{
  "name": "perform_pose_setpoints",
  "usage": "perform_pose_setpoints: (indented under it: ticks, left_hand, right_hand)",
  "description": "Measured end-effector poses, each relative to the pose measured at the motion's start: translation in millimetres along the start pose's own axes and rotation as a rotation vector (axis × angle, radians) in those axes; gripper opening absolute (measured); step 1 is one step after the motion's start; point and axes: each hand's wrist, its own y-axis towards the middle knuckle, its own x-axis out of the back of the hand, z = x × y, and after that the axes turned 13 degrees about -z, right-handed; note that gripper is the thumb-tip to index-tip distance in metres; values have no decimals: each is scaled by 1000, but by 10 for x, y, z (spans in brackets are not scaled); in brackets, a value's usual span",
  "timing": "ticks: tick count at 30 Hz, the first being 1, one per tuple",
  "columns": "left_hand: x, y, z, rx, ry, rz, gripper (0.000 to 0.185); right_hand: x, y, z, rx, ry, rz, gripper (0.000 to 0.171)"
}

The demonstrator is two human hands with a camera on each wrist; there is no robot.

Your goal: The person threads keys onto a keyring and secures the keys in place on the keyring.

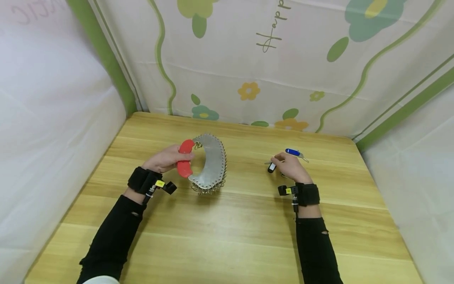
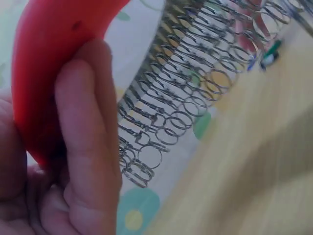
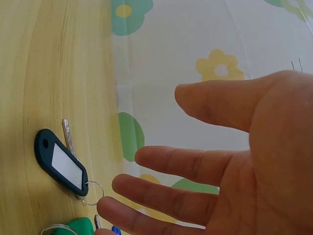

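My left hand (image 1: pixel 169 157) grips a red curved handle (image 1: pixel 185 159) and holds up a crescent-shaped metal rack (image 1: pixel 212 161) hung with several key rings. In the left wrist view my fingers (image 2: pixel 85 142) curl round the red handle (image 2: pixel 46 68), and the rows of rings (image 2: pixel 195 93) hang just beyond it. My right hand (image 1: pixel 288 165) hovers with straight, spread fingers (image 3: pixel 171 159) over a small pile of key tags and holds nothing. A black tag (image 3: pixel 61 164) with a white label, its ring and a key (image 3: pixel 68 137) lie on the table below it. A blue tag (image 1: pixel 292 152) lies just beyond the hand.
The wooden table (image 1: pixel 227 228) is walled in by a flower-printed cloth (image 1: pixel 269 67) at the back and white sheets at both sides. A green tag (image 3: pixel 78 226) shows at the bottom edge of the right wrist view.
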Motion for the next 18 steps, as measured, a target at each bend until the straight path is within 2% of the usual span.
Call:
perform_pose_setpoints:
  ticks: [4, 9, 11, 14, 18]
  left_hand:
    - [96, 127, 140, 20, 55, -5, 18]
    - [266, 303, 304, 71, 121, 10, 35]
    - [363, 337, 344, 88, 165, -6, 36]
    - [514, 316, 371, 111, 295, -99, 32]
    - [635, 226, 356, 159, 528, -265, 30]
  right_hand:
    - [-4, -9, -3, -1, 2, 4, 49]
    - [-31, -5, 5, 2, -14, 2, 53]
    - [-43, 6, 17, 7, -19, 7, 55]
    - [-54, 19, 25, 8, -21, 18, 56]
    - [-55, 27, 8, 6, -29, 16, 52]
